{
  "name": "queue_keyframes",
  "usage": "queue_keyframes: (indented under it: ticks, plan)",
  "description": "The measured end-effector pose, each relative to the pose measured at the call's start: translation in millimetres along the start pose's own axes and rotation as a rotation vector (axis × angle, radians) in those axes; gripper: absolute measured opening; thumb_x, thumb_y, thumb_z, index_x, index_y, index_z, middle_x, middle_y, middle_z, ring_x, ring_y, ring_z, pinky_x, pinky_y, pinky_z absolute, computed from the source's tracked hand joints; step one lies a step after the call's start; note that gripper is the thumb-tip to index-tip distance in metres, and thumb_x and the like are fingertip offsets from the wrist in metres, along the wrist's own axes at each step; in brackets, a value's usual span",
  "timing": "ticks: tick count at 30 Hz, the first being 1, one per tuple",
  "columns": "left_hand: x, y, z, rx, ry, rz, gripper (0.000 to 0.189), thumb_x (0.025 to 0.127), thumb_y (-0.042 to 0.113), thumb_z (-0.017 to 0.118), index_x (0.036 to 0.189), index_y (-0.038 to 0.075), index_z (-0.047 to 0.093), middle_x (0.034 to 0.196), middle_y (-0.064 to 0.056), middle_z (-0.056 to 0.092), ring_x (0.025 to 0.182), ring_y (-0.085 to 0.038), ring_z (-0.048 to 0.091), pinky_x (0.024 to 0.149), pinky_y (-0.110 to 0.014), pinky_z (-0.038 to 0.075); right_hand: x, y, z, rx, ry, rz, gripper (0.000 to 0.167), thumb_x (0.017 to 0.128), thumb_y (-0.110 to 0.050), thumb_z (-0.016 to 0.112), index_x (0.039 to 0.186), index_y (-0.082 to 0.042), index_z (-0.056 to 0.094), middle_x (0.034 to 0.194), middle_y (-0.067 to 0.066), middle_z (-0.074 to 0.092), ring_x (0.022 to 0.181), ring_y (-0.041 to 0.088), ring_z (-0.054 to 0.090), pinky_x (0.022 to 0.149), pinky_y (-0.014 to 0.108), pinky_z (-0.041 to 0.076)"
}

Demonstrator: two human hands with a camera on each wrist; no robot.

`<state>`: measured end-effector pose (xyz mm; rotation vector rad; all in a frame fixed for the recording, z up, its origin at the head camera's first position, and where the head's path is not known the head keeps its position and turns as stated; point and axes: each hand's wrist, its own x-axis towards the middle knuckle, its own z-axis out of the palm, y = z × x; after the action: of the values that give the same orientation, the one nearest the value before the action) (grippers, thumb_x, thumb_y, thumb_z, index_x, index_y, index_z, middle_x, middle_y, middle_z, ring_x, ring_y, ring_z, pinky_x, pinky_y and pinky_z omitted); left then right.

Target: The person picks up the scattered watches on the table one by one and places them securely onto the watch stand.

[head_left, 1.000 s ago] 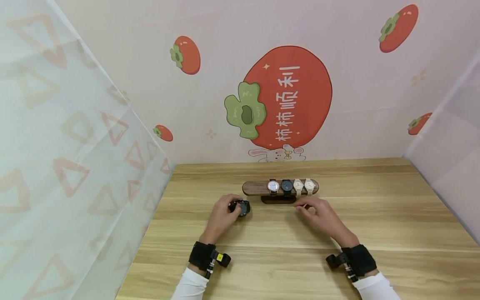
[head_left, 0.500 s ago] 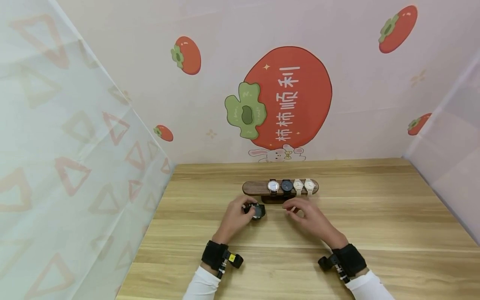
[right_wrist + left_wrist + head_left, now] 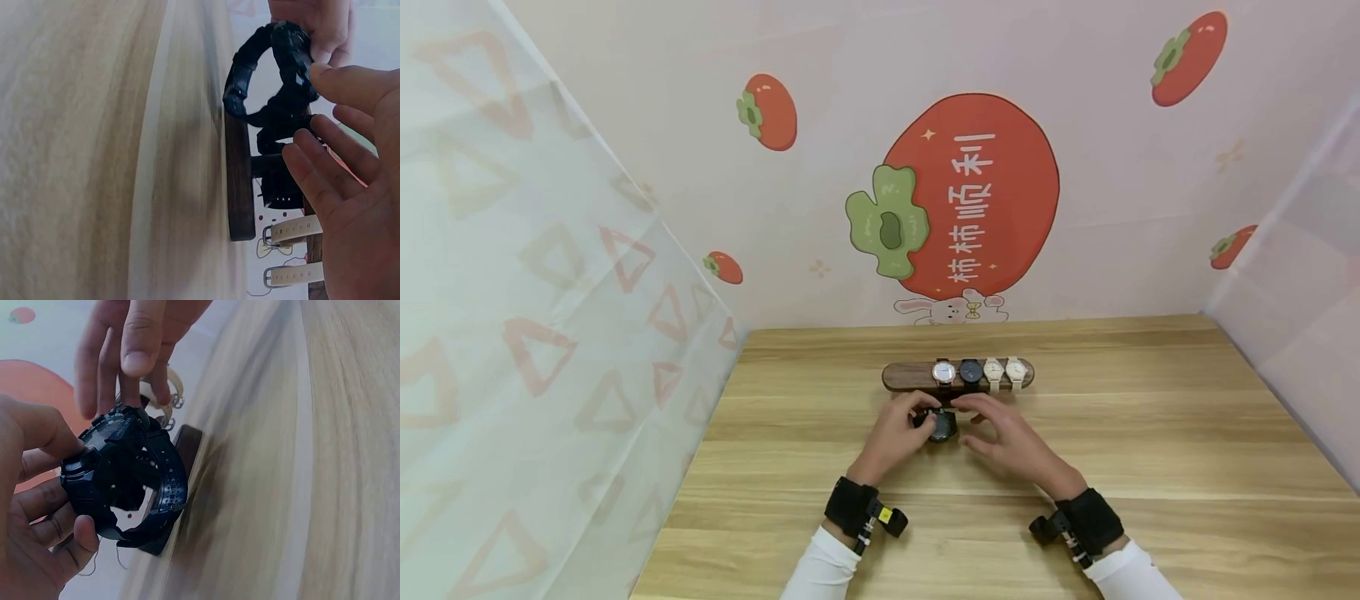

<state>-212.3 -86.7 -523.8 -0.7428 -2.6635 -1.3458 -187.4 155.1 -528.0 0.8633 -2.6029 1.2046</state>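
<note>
A chunky black wristwatch (image 3: 941, 426), its strap buckled into a loop, is held in front of the watch stand. My left hand (image 3: 897, 435) pinches it by the case; in the left wrist view the watch (image 3: 125, 469) hangs above the table between thumb and fingers. From the other side my right hand (image 3: 1009, 440) comes close, its fingers spread and loosely bent. In the right wrist view the right thumb is very near the watch case (image 3: 292, 59); whether it touches I cannot tell.
Behind the hands stands a dark wooden watch stand (image 3: 910, 376). Several watches sit on its bar: a silver-faced watch (image 3: 943, 372), a black watch (image 3: 971, 372) and cream ones (image 3: 1016, 370) at the right end. A wood-grain table (image 3: 1120, 400) lies underneath, with printed walls around it.
The left hand has carried the black watch rightward, from left of the stand to in front of it. The right hand has moved left toward it, its fingers spreading wider.
</note>
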Motion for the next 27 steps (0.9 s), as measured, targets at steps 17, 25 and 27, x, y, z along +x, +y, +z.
queue_keyframes:
  ticks: [17,25,27]
  plan:
    - [1.9,7.9,13.9,-0.064,0.015,-0.009,0.019,0.104,0.013,0.069,0.122,0.014,0.069,0.112,-0.005,0.073,0.092,-0.011,0.065,0.073,-0.022,0.054,0.0,2.3,6.1,-0.038,0.055,-0.053,0.057,0.09,-0.011,0.087,0.142,-0.011,0.066,0.137,0.009,0.068,0.121,0.028,0.067,0.093,0.041,0.064]
    - [3.6,9.9,16.7,-0.087,0.023,-0.031,0.019,0.103,0.016,0.071,0.122,0.014,0.069,0.11,-0.004,0.072,0.093,-0.01,0.064,0.076,-0.022,0.054,-1.7,1.1,5.2,-0.046,0.022,-0.02,0.063,0.089,-0.013,0.088,0.147,-0.012,0.063,0.143,0.01,0.065,0.127,0.031,0.065,0.095,0.044,0.062]
    - [4.1,9.5,17.6,-0.088,0.026,-0.036,0.019,0.103,0.016,0.071,0.122,0.014,0.069,0.11,-0.003,0.072,0.093,-0.011,0.065,0.076,-0.021,0.054,-1.8,0.7,5.0,-0.045,0.015,-0.014,0.064,0.089,-0.012,0.088,0.147,-0.011,0.062,0.143,0.01,0.065,0.128,0.032,0.065,0.095,0.044,0.062]
